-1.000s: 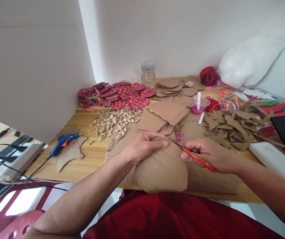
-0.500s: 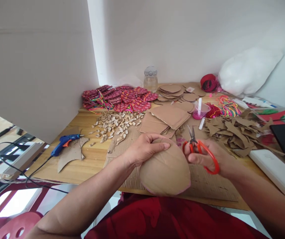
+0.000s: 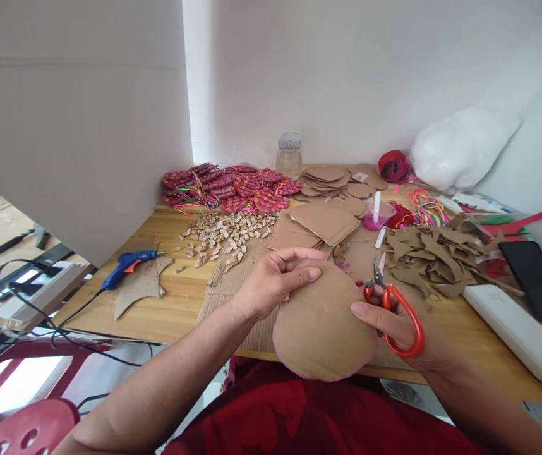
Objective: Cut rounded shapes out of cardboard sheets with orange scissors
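Note:
A rounded piece of cardboard [image 3: 325,328] with a pink line along its edge is held up above the table's front edge. My left hand [image 3: 275,284] pinches its upper left side, thumb on the face and fingers behind. Red-handled scissors [image 3: 406,322] hang in my right hand [image 3: 391,319], their blades pointing up and slightly apart. My right thumb also lies on the cardboard's right edge. Under the hands, a corrugated cardboard sheet [image 3: 237,316] covers part of the wooden table.
Cardboard scraps [image 3: 432,253], a white power bank [image 3: 512,328] and a black phone [image 3: 539,281] lie on the right. Peanut shells [image 3: 228,234], decorated pink discs [image 3: 233,186] and cardboard circles [image 3: 325,174] fill the back. A blue glue gun [image 3: 126,266] rests at left.
The cardboard piece has turned and shifted slightly right and down. My right hand has moved in, its thumb now on the cardboard's edge, scissors still held. The camera view has shifted slightly.

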Demonstrator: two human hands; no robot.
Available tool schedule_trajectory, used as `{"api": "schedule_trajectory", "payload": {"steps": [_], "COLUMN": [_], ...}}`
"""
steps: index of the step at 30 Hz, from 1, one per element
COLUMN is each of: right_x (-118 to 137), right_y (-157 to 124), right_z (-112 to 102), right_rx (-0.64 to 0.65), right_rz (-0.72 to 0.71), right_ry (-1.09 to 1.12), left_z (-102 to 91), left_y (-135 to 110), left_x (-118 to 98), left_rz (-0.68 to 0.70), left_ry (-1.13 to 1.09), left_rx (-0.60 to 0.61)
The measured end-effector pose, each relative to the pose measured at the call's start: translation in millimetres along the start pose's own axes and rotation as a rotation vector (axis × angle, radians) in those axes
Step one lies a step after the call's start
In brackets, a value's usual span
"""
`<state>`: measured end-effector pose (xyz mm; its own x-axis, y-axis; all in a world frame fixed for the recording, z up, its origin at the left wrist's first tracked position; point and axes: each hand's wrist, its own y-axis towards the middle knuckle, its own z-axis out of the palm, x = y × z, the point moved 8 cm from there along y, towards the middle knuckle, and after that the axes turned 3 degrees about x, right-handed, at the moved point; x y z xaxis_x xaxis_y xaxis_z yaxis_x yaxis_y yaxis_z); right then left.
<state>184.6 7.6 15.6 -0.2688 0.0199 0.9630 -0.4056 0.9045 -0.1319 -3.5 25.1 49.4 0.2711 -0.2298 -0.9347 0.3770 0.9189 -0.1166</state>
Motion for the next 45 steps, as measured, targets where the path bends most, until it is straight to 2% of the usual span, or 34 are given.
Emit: {"api": "schedule_trajectory", "payload": {"steps": [4, 12, 17, 23, 26, 30, 39, 45], "right_x": [4, 22, 34, 40, 42, 46, 32, 25], "right_y": [-8, -24, -38, -53, -61, -72, -82, -90], "right_z": [0, -1, 14, 33, 39, 42, 42, 52], "right_rx": [-0.055, -0.17, -0.162, -0.039, 0.091, 0.207, 0.291, 0.384], "right_rz": [0.0, -0.028, -0.016, -0.028, -0.04, -0.059, 0.003, 0.063], "right_ry": [0.04, -0.086, -0.092, -0.074, -0.008, -0.027, -0.072, 0.011], "left_z": [2.8, 12.0, 12.5, 22.3, 22.1, 23.4, 31.1, 35.8], "left_y": [-7, -24, -38, -58, -66, -74, -89, -94], "left_x": [-5, -9, 0, -14, -17, -13, 10, 20], "left_rz": [0.032, 0.086, -0.01, 0.061, 0.067, 0.042, -0.06, -0.077], "left_ry": [-0.002, -0.087, -0.045, 0.261, 0.315, 0.371, 0.246, 0.173], "left_rx": [-0.006, 0.028, -0.064, -0.031, -0.035, -0.038, -0.042, -0.033]}}
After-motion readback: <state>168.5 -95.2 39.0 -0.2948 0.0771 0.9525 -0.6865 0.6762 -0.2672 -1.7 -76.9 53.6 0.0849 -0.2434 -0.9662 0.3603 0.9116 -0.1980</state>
